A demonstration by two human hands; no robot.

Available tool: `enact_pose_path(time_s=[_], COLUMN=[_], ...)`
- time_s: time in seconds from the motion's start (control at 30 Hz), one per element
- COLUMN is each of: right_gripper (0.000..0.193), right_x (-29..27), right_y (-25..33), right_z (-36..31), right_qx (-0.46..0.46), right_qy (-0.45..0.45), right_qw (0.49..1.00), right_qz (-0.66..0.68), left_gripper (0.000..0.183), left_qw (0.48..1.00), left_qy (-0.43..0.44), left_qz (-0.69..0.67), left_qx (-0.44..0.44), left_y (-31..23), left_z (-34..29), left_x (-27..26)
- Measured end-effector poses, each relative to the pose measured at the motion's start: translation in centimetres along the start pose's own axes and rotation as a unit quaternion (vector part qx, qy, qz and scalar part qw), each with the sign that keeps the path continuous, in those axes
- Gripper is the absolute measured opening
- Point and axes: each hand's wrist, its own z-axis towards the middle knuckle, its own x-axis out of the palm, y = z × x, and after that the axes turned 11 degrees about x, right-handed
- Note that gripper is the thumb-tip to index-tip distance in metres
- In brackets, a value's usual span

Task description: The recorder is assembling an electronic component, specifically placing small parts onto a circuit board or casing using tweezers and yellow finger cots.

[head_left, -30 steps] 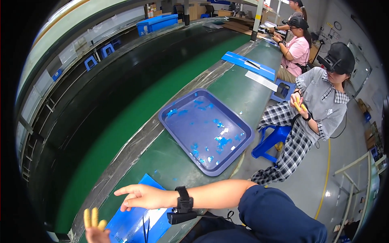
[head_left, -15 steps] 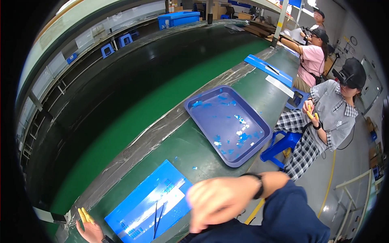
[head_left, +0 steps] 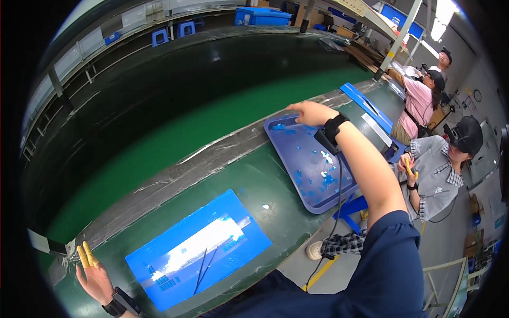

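My left hand (head_left: 96, 281) is open beside the left end of a bright blue board (head_left: 249, 249), its fingers up and yellow covers on two of them. On the board lie black tweezers (head_left: 204, 273) and rows of small blue pieces (head_left: 168, 282). My right hand (head_left: 314, 113) is stretched over the far edge of a purple-blue tray (head_left: 310, 204), index finger extended and the other fingers partly hidden. I see nothing held in it; whether it touches the rim I cannot tell. Blue and white scraps (head_left: 327, 159) are scattered inside the tray.
A second blue board (head_left: 352, 95) and a white strip (head_left: 376, 129) lie farther along the green table (head_left: 228, 172). A seated co-worker (head_left: 437, 164) is at the right, with others behind. A dark cable (head_left: 335, 222) hangs from my right wrist. A metal post (head_left: 397, 42) stands beyond.
My right hand has swung from near the blue board out to the tray's far edge, arm extended. My left hand stays raised and open. The whole view has shifted.
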Motion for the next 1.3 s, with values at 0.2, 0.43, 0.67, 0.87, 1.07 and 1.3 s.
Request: enact_pose_path(time_s=[0.2, 0.43, 0.67, 0.87, 1.07, 1.3], right_gripper=[0.047, 0.03, 0.028, 0.022, 0.017, 0.031], right_x=[2.0, 2.8, 5.8, 7.9, 8.4, 6.2], right_y=[0.2, -0.9, -1.4, -1.4, -1.1, -0.3], right_z=[0.4, -0.3, 0.7, 1.3, 1.5, -1.3], right_qx=[0.054, 0.037, 0.115, 0.127, 0.116, 0.158], right_qy=[0.023, -0.005, -0.047, -0.056, -0.04, -0.041], right_qw=[0.997, 0.999, 0.988, 0.941, 0.924, 0.96], right_qz=[-0.039, 0.025, 0.094, 0.308, 0.363, 0.226], left_gripper=[0.05, 0.051, 0.051, 0.05, 0.05, 0.049], left_qw=[0.999, 1.0, 0.999, 1.0, 0.999, 0.999], left_qy=[-0.041, -0.015, -0.027, -0.022, -0.042, -0.03], left_qz=[0.014, -0.019, -0.01, -0.002, 0.005, 0.004], left_qx=[0.006, -0.011, -0.019, -0.021, -0.009, -0.011], left_y=[0.0, -0.3, 0.3, 0.2, 0.3, 0.6], left_z=[-0.4, -0.6, -0.3, -0.3, -0.1, -0.2], left_x=[0.2, -0.7, -1.0, -1.8, -1.5, -1.9])
